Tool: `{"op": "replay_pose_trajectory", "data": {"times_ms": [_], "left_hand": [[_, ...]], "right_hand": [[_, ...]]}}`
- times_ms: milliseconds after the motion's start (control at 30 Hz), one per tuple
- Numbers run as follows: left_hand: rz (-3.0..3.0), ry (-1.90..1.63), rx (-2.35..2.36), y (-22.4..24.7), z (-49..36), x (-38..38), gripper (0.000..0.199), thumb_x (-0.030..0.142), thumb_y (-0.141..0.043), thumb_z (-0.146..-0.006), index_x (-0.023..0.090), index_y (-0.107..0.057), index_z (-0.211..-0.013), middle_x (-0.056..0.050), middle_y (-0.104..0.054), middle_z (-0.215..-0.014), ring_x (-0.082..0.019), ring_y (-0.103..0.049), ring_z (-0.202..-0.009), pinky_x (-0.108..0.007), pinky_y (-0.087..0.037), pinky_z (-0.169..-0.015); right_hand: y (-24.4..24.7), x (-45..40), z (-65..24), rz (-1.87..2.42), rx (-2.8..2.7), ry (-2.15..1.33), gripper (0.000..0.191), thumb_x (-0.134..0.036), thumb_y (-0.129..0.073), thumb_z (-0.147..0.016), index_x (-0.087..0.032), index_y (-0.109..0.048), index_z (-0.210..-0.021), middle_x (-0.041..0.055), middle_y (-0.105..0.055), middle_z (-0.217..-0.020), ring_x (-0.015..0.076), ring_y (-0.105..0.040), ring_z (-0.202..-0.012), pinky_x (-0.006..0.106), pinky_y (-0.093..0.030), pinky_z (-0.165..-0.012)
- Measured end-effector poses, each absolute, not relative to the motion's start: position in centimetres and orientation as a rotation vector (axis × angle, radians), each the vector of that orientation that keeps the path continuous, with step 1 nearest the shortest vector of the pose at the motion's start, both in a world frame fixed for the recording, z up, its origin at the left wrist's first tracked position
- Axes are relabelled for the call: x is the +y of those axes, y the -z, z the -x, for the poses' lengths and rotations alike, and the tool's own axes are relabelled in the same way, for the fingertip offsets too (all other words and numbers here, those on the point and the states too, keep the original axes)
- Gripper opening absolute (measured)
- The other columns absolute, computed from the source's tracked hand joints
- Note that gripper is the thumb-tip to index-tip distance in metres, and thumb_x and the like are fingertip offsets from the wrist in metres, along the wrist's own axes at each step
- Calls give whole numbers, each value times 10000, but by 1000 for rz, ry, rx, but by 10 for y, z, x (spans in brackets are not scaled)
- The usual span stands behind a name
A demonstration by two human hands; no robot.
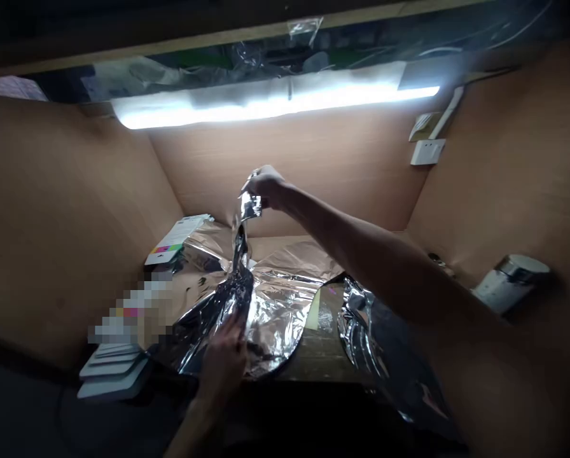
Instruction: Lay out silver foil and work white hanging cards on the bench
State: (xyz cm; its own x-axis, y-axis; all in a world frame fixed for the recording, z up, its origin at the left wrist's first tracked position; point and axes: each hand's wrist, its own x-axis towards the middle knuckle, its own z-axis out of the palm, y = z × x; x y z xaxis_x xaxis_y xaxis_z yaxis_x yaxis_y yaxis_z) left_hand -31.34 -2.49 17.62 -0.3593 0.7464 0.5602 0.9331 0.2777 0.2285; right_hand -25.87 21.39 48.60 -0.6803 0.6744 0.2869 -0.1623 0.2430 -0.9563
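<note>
The worktop (318,366) carried a wide foil sheet (278,318) over its left and middle, out to the front edge. A second foil (354,324) lay toward the front right corner. White cards (111,378) were stacked at the front left corner, a can (504,283) near the right edge. The right hand (267,184), raised, gripped a gathered part of the sheet; the left hand (224,350) rested on it near the front edge, but whether it gripped I could not tell.
</note>
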Motion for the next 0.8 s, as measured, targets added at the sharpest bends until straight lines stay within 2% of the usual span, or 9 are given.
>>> {"op": "replay_pose_trajectory", "data": {"times_ms": [67,133,267,333,467,533,633,733,800], "left_hand": [[1383,890,-2413,-212,322,-44,584,426,-256,-1031,136,-677,-1314,-94,-680,-1240,-279,-656,-1123,-426,-525,-956],[1230,931,-2468,-246,316,-58,589,520,-303,-1028,133,-746,-1062,-128,-719,-989,-297,-686,-918,-437,-539,-837],[1680,837,-2045,-251,259,-54,441,332,-446,-981,168,-690,-1310,-90,-600,-1387,-272,-544,-1328,-401,-420,-1155],[2076,564,-2134,-223,225,-39,577,169,-372,-945,141,-552,-1491,-70,-424,-1546,-274,-406,-1456,-412,-337,-1224],[2441,104,-2404,-176,181,-20,624,146,-364,-976,-20,-330,-1577,-227,-187,-1601,-382,-211,-1522,-547,-252,-1227],[2515,-35,-2443,-177,175,-19,705,297,-538,-983,-28,-332,-1574,-271,-187,-1590,-426,-194,-1517,-586,-209,-1227],[2597,267,-2269,-197,177,-9,975,673,-610,-891,65,-340,-1603,-179,-186,-1637,-391,-158,-1540,-535,-192,-1257],[2325,759,-1979,-202,181,31,827,683,-389,-997,186,-270,-1648,-40,-41,-1684,-276,-54,-1576,-431,-148,-1284],[2219,767,-2022,-187,187,63,868,699,-443,-970,173,-285,-1642,-91,-69,-1678,-360,-25,-1565,-538,-49,-1266]], "right_hand": [[-478,236,225,473,-1776,-1522,98,48,-532,-827,-18,-563,-893,35,-565,-662,155,-611,-626,340,-560,-627],[-458,265,179,591,-1659,-1524,110,58,-562,-816,-13,-579,-898,43,-584,-692,137,-595,-599,282,-527,-600],[-388,309,67,850,-1538,-1498,127,-80,-582,-907,-98,-501,-811,-12,-451,-556,68,-463,-458,206,-338,-491],[-340,320,9,1007,-1542,-1547,294,-218,-630,-904,-160,-458,-672,13,-399,-492,72,-357,-368,265,-202,-418],[-239,326,-81,1262,-1449,-1486,357,-352,-870,-537,-200,-551,-588,103,-522,-617,153,-478,-444,320,-319,-420],[-202,322,-104,1244,-1453,-1492,349,-336,-893,-461,-192,-615,-616,107,-542,-647,159,-492,-482,330,-380,-461],[-175,311,-111,1261,-1408,-1475,375,-291,-886,-442,-169,-639,-697,95,-592,-696,171,-531,-554,315,-431,-521],[-177,307,-98,1254,-1344,-1491,497,-285,-892,-432,-143,-636,-833,78,-623,-739,180,-554,-589,313,-460,-557],[-187,310,-85,1227,-1327,-1497,596,-326,-905,-411,-125,-632,-901,78,-622,-739,186,-556,-588,320,-465,-554]]}}
